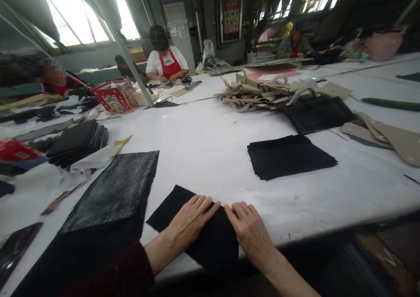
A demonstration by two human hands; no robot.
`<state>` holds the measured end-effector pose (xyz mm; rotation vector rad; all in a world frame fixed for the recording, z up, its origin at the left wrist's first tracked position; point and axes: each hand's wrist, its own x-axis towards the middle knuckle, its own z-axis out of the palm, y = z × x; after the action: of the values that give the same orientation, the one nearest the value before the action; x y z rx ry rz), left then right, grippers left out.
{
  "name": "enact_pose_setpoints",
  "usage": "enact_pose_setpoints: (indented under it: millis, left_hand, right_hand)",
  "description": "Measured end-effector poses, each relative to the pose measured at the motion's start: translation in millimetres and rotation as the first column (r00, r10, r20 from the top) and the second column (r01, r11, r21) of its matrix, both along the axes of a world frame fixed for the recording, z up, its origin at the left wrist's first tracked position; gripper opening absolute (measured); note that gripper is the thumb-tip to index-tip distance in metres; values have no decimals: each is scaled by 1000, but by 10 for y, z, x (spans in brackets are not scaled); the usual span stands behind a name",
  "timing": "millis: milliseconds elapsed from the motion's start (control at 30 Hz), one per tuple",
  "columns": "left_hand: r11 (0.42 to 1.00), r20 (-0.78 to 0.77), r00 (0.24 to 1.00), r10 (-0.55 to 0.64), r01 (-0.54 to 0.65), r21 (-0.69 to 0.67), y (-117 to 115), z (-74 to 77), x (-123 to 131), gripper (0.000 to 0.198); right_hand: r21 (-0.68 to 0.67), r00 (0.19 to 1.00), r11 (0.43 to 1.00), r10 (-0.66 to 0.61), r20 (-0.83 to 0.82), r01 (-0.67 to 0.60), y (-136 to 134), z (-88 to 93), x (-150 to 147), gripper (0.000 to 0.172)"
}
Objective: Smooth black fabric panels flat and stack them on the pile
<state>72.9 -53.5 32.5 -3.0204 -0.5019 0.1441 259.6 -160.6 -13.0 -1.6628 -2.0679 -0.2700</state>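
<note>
A black fabric piece lies at the table's near edge, its lower end reaching over that edge. My left hand rests across it, palm down, with the fingers stretched toward its far edge. At the right end of that far edge, my right hand touches the fabric with its index finger extended. The two index fingertips point at each other, a small gap apart. Both thumbs are hidden. To the left is a larger black sheet with a greyish, speckled upper part. A stack of black fabric pieces lies beyond my right hand.
A black handbag stands beside a heap of beige straps and pieces. Folded dark cloth, a red box and a phone-like dark object are at left. A metal pole rises there. A co-worker in a red apron sits across the white table.
</note>
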Motion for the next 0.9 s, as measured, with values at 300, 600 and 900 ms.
enact_pose_setpoints:
  millis: [300,600,900]
  left_hand:
    - [999,-34,999,-32,31,-12,-49,-37,67,64]
    - [997,42,996,-73,75,-37,-40,-127,74,62]
    - [993,36,993,-112,114,-38,-36,-135,57,67]
  right_hand:
    - [14,998,998,-54,20,54,-107,60,23,29]
    - [57,995,994,-90,-36,92,-161,76,26,28]
    - [30,986,991,-124,-110,128,-232,31,36,29]
